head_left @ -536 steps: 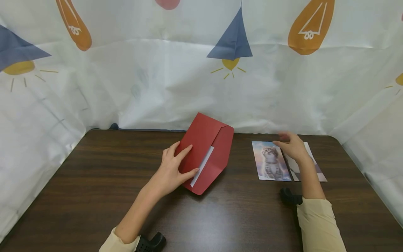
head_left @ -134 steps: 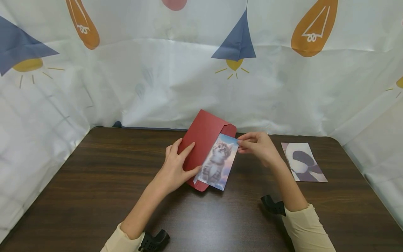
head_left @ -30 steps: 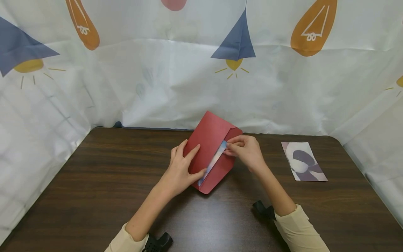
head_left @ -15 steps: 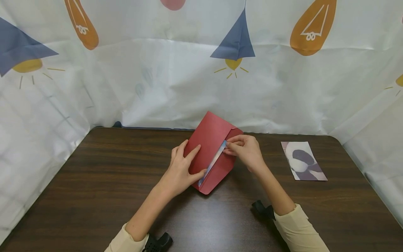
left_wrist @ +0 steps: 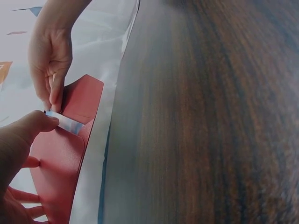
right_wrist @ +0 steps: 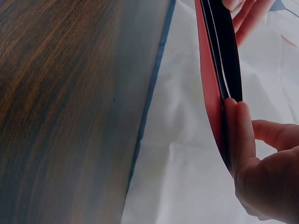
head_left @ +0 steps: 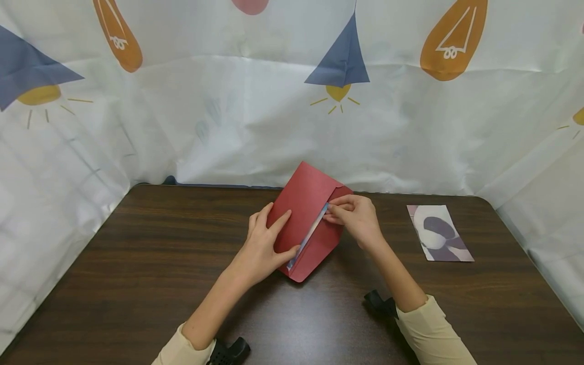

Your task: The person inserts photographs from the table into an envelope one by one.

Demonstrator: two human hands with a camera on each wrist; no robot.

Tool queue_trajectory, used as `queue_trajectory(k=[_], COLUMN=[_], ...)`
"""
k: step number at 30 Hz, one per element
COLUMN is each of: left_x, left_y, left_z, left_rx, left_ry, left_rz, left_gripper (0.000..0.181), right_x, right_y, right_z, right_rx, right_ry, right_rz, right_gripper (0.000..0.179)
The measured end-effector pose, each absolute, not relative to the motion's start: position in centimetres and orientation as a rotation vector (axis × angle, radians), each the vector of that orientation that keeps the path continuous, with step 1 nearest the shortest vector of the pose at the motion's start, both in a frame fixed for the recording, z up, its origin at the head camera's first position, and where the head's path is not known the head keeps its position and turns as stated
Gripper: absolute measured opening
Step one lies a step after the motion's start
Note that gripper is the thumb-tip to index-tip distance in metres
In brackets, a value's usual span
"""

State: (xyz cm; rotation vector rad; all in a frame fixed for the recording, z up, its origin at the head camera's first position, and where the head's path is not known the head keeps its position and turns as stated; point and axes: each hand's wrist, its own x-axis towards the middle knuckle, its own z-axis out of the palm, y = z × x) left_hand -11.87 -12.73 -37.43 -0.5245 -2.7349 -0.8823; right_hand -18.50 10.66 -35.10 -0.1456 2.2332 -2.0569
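Observation:
A red envelope (head_left: 303, 197) lies slanted at the far middle of the table, its flap (head_left: 321, 243) folded out to the lower right. From its opening a narrow strip of the kitten picture card (head_left: 312, 229) shows; the rest is inside. My left hand (head_left: 262, 248) holds the envelope, fingers spread over its face and thumb at the opening's lower end. My right hand (head_left: 358, 218) pinches the card's upper end at the opening. In the left wrist view, the left thumb (left_wrist: 39, 122) lies by the strip of card (left_wrist: 67, 122). Seen edge-on from the right wrist, the envelope (right_wrist: 209, 84) gapes slightly.
A grey-and-white picture card (head_left: 440, 235) lies flat at the right of the dark wooden table (head_left: 137, 279). A white printed sheet (head_left: 219, 126) hangs behind the far edge. Black wrist devices (head_left: 230, 351) sit under both forearms.
The right hand has taken the kitten card from the right and slid it into the envelope. Over the last second, the visible strip has narrowed slightly; the hands have barely moved.

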Motion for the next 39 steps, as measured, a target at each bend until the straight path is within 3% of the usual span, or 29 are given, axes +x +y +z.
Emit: queue_trajectory(k=[39], left_x=[-12.1], left_y=[-13.4], left_z=[-37.4], left_rx=[-0.49], left_ry=[-2.749], left_rz=[-0.935], left_gripper=[0.072], right_x=[-19.2], right_y=[14.2], right_z=[-33.3], right_rx=[-0.201], right_ry=[2.302], right_rz=[-1.951], right_gripper=[0.033])
